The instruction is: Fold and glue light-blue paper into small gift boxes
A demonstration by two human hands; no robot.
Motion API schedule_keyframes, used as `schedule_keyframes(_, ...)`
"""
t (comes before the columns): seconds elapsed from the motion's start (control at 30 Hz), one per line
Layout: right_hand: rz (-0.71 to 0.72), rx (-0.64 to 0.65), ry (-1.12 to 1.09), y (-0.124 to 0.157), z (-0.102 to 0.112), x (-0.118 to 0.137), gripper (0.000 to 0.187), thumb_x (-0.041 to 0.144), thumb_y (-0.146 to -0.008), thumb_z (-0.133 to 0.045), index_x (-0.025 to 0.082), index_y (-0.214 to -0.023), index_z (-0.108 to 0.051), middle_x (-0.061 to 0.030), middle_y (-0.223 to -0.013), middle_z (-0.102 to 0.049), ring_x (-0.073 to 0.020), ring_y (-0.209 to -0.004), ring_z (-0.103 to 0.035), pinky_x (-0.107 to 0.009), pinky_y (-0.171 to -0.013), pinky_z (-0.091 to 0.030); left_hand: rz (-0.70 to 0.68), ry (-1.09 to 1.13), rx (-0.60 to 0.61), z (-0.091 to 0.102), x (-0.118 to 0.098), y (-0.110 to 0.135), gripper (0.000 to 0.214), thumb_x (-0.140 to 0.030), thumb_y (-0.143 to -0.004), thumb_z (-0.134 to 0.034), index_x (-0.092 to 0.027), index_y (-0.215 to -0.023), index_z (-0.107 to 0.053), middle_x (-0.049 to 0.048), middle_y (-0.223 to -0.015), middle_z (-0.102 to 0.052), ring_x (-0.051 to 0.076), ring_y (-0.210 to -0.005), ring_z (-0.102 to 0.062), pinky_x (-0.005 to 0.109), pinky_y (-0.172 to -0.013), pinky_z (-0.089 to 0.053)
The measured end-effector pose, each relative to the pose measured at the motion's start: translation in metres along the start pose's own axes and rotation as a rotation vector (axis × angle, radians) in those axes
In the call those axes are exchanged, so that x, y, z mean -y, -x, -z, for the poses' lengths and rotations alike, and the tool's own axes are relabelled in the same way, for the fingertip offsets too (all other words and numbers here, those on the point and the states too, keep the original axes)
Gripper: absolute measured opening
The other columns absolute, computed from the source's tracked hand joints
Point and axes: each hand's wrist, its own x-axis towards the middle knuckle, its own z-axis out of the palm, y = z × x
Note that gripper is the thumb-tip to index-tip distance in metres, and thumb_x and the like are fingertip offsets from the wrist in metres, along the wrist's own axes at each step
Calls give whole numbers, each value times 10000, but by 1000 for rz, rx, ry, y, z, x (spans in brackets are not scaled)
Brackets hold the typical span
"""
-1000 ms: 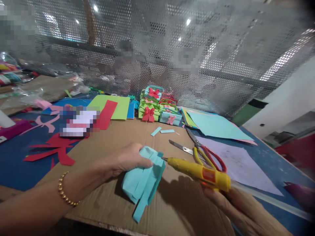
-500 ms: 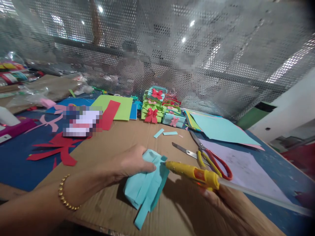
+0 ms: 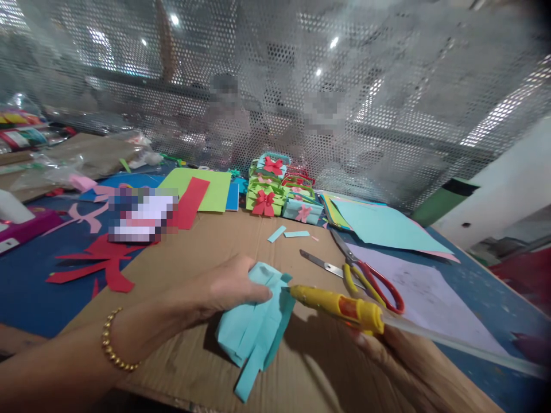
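My left hand [image 3: 232,284] is closed around the upper left of a light blue folded paper bag [image 3: 253,321], thumb on top and the other fingers hidden. A narrow paper strip sticks out from the bag's near end, over the cardboard sheet [image 3: 181,355]. From the right, my right hand [image 3: 383,350] grips a yellow glue gun [image 3: 340,307]. Its metal tip is at the bag's upper right, by a fold; I cannot tell if it touches. A long clear glue stick [image 3: 456,338] runs out of the gun's back. The fingers on the grip are partly hidden.
Red-handled scissors [image 3: 379,284] lie open right of the bag. Small folded paper bags with bows [image 3: 264,201] stand stacked at the back. Coloured sheets [image 3: 387,223] lie at right, red paper cutouts [image 3: 114,264] at left. A perforated metal screen [image 3: 275,74] rises behind.
Almost nothing differs. The view has shifted very slightly, and both hands keep their hold with the glue gun's tip still at the bag's upper right.
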Motion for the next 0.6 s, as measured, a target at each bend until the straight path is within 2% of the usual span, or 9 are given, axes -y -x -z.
schedule_keyframes(0.13,3,-87,-14,1,1,1,506,657,-919,-436,279,-1041,-751,-87,-929,-785,-306,-848,-743,-464,-872,-619,-5,8,-8,-1,-1,1,373,-266,-646,-742,-128,-990,-700,89,-865,-763,245,-781,-711,270,-597,-509)
schedule_keyframes(0.3,-61,-36,-34,-2,1,2,466,630,-919,-452,278,-945,-757,-73,-889,-790,-283,-748,-745,-415,-759,-648,-18,8,-2,-1,0,1,367,-273,-650,-738,-127,-984,-706,87,-853,-760,235,-762,-702,263,-586,-497)
schedule_keyframes(0.43,-25,-31,-73,-1,1,3,458,625,-913,-461,281,-971,-758,-74,-926,-789,-298,-815,-748,-413,-799,-640,-13,8,-9,-1,0,0,380,-270,-642,-739,-125,-992,-705,85,-844,-752,225,-739,-693,256,-568,-483)
schedule_keyframes(0.53,-146,-28,-95,15,-1,-12,473,614,-922,-461,266,-1036,-760,-79,-960,-792,-324,-843,-749,-402,-772,-647,-19,-2,-7,-1,1,1,345,-283,-660,-721,-129,-968,-706,76,-834,-741,210,-720,-677,252,-566,-477)
schedule_keyframes(0.6,-207,-73,-101,31,-2,-33,447,581,-929,-471,277,-1102,-749,-72,-984,-790,-345,-880,-745,-403,-773,-647,-21,-33,-5,-1,1,0,309,-298,-677,-704,-138,-942,-701,65,-826,-729,203,-714,-664,254,-563,-475)
